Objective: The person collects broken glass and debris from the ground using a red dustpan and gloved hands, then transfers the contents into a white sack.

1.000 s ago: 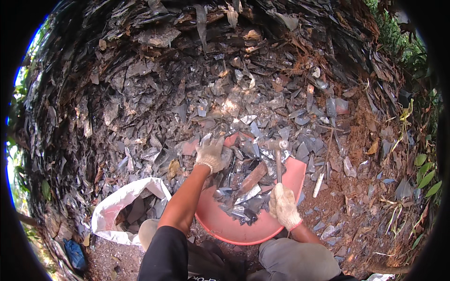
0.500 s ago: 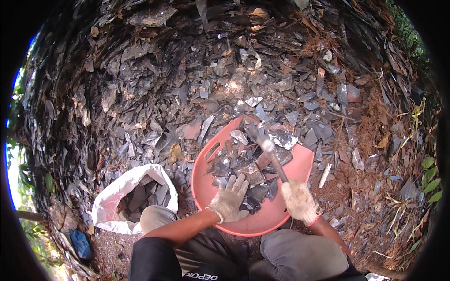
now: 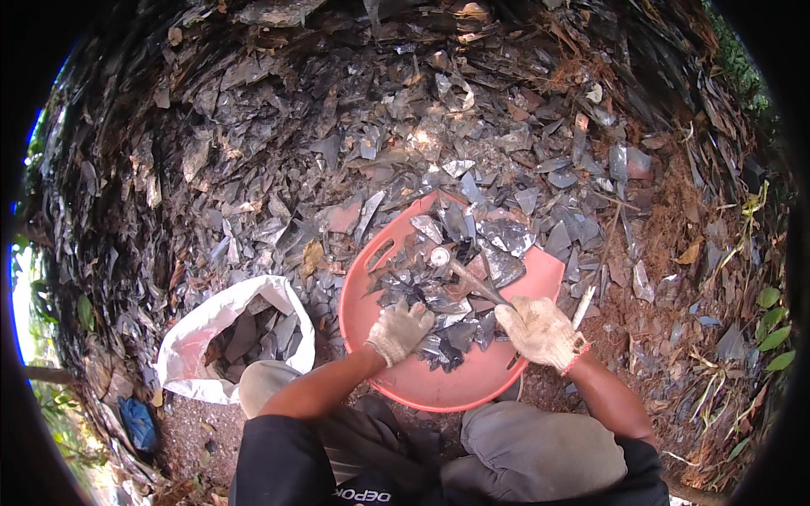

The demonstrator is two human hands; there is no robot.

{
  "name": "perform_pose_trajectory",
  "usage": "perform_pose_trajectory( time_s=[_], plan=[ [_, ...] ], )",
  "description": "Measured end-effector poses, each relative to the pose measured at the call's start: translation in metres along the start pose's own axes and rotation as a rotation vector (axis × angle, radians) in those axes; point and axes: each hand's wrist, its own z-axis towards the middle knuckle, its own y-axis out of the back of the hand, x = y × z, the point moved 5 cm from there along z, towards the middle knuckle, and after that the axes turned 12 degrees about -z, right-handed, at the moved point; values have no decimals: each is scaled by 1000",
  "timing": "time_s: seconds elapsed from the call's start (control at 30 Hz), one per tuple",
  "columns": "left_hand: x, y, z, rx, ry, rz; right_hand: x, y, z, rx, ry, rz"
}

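Observation:
A red-pink plastic scoop basin [image 3: 422,395] with a grip slot in its side lies in front of my knees. Dark, shiny, flaky stone shards [image 3: 460,333] are heaped in it. My right hand [image 3: 540,331], in a pale knitted glove, is closed around the handle of a hammer [image 3: 472,281]. The hammer's head is over the shards, left of that hand. My left hand [image 3: 400,332], gloved the same way, rests at the heap's near left side. Its fingers are curled against the shards; whatever is under them is hidden.
An open white sack [image 3: 190,341] of grey stone pieces stands left of the basin by my knee. Loose flat shards [image 3: 337,169] cover the ground and rise into a bank beyond. A pale stick [image 3: 583,306] lies to the right, a blue crumpled thing [image 3: 137,423] far left.
The hammer head has swung down and left onto the heap. My left hand has gone from spread flat to curled, a bit higher on the shards. Some shards have shifted.

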Motion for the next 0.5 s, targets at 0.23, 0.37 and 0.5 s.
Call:
perform_pose_trajectory(
  time_s=[0.23,0.37,0.5],
  plan=[
    [2,53,-3,-469,-152,-471,-28,4,-14,-175,-64,188],
    [13,27,1,-266,690,-1823,-36,-10,-24,-382,16,182],
    [18,14,2,-318,726,-1970,-10,-43,-37,-395,12,382]
  ],
)
